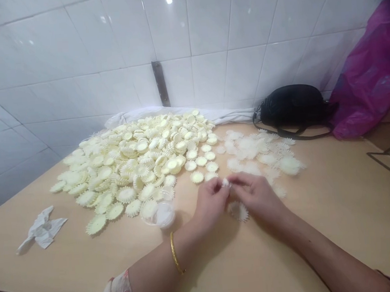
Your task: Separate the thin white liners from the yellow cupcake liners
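My left hand [211,203] and my right hand [256,195] meet above the table, their fingertips pinching a small white scalloped piece [225,182]. Just below my right hand lies a white frilled disc [238,211]. A large heap of cream serrated plastic discs [132,164] spreads to the left of my hands. To the right is a looser scatter of thin, white, frilly pieces [256,152]. A clear plastic container [158,214] stands at the heap's front edge, close to my left hand. A gold bangle [174,253] circles my left wrist.
The light wooden table [338,211] meets a white tiled wall [199,24]. A crumpled tissue [42,228] lies at the left. A white cloth [179,112], a black bag [291,109] and a magenta plastic bag [368,74] sit along the back.
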{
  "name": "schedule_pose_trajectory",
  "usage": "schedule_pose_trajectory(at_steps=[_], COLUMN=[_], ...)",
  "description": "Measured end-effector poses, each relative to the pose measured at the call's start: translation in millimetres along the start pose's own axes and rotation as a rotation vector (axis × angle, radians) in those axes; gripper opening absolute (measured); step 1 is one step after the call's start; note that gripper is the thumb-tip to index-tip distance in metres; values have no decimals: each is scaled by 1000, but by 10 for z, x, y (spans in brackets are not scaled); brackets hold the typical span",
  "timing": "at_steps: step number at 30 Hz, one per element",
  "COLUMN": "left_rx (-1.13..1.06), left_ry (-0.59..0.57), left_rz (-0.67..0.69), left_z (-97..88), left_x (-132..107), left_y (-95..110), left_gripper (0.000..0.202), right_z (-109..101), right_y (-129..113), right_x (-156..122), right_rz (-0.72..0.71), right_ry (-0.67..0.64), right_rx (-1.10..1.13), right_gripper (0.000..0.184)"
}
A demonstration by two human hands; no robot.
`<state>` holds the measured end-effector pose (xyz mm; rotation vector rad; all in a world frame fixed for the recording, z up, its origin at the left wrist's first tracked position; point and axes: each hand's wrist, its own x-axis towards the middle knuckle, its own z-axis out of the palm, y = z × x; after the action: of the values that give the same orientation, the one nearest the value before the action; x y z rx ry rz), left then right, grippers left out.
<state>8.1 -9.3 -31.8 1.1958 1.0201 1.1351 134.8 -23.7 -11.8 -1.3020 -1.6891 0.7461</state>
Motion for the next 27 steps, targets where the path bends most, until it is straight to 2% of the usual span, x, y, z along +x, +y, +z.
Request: schedule_pose_trajectory(at_steps=[3,9,17,19,22,27], left_rx=[13,-67,60,80,39,-38], left_ry=[29,4,32,28,34,37], left_rz=[21,-63,51,71,54,-23], left_z=[-8,-13,0,2,-5,-23], left_x=[7,-3,-15,-17,-11,8], left_y=[-11,31,23,20,13,-6], left_gripper=[13,13,15,15,13,13], right_z=[-4,5,67,69,63,57], right_y=[-27,-27,10,26,44,47], right_x=[-5,-13,-32,-22,0,22], right_rz=[-35,-45,-181,-168,-71,56], right_ry=[-7,-23,91,134,194,199], right_rx=[25,-30,-382,-362,-229,-53], right_gripper=[22,24,24,23,21,16])
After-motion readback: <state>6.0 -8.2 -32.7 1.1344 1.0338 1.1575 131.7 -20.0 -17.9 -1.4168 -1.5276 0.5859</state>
